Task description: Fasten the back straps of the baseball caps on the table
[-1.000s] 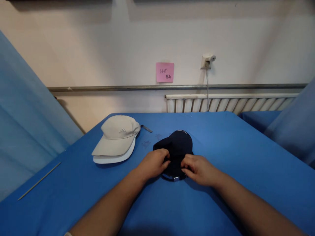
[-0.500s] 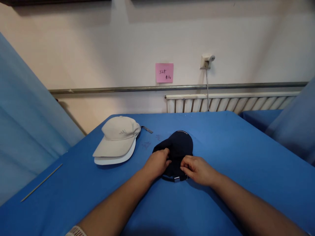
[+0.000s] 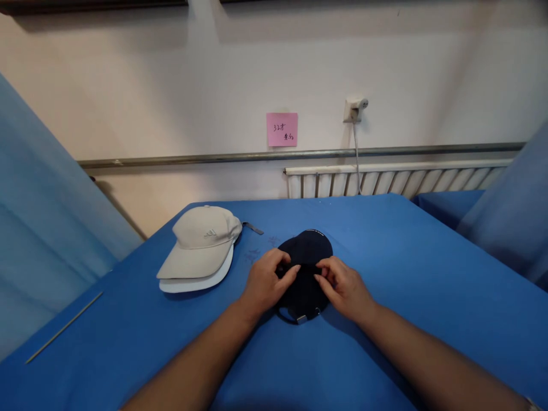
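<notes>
A black baseball cap (image 3: 306, 294) lies on the blue-covered table, with its brim toward the wall and its strap and metal buckle toward me. My left hand (image 3: 268, 279) pinches the cap's left side near where brim and crown meet. On the opposite side, my right hand (image 3: 345, 288) has thumb and fingertips closed on the dark fabric. Part of the crown and brim edge is hidden behind my fingers. To the left, a beige cap (image 3: 203, 228) with a small logo sits stacked on a white cap (image 3: 194, 284), whose brim shows beneath.
A thin stick (image 3: 64, 327) lies along the left of the blue table cover (image 3: 406, 274). A pink note (image 3: 281, 129) and a socket with a plug (image 3: 353, 109) are on the wall. A radiator (image 3: 385, 180) stands behind the table; blue curtains (image 3: 47, 188) hang at both sides.
My hands have shifted up along the black cap, from its crown to the brim seam. The crown now lies flatter and the strap loop shows more openly. The light caps stay put.
</notes>
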{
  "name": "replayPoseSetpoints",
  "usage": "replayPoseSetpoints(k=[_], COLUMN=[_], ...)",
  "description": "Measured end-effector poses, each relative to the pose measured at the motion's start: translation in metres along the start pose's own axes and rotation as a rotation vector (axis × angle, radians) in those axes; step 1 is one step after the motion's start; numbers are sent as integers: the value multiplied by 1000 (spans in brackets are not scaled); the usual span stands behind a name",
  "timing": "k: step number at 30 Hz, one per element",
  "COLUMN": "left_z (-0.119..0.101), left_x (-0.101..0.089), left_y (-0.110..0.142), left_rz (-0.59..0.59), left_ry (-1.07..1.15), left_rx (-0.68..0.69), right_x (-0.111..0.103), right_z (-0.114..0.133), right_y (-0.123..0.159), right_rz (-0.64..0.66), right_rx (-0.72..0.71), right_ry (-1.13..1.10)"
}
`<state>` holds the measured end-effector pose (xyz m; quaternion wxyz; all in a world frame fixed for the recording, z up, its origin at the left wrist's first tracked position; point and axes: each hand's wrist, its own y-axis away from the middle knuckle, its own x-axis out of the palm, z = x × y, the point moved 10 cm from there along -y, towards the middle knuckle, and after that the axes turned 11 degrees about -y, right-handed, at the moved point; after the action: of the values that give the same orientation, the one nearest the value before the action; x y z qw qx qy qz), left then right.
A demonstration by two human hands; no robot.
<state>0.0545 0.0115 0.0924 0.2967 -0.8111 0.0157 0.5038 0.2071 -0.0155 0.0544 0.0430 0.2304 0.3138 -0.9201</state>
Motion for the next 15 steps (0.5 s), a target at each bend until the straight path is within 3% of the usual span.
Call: replayPoseSetpoints(k=[3, 11, 15], left_z=[-1, 10, 21], left_x=[-6, -19, -21], left_y=[2, -3, -9], left_rz=[-35, -83, 16], left_ry=[52, 179, 173], left_rx=[-25, -28, -50], right_x=[-8, -21, -31], right_z=[3, -7, -16], right_y=[-1, -5, -5], right_rz=[-95, -138, -160], right_rx=[-21, -22, 34], right_ry=[58, -3, -37])
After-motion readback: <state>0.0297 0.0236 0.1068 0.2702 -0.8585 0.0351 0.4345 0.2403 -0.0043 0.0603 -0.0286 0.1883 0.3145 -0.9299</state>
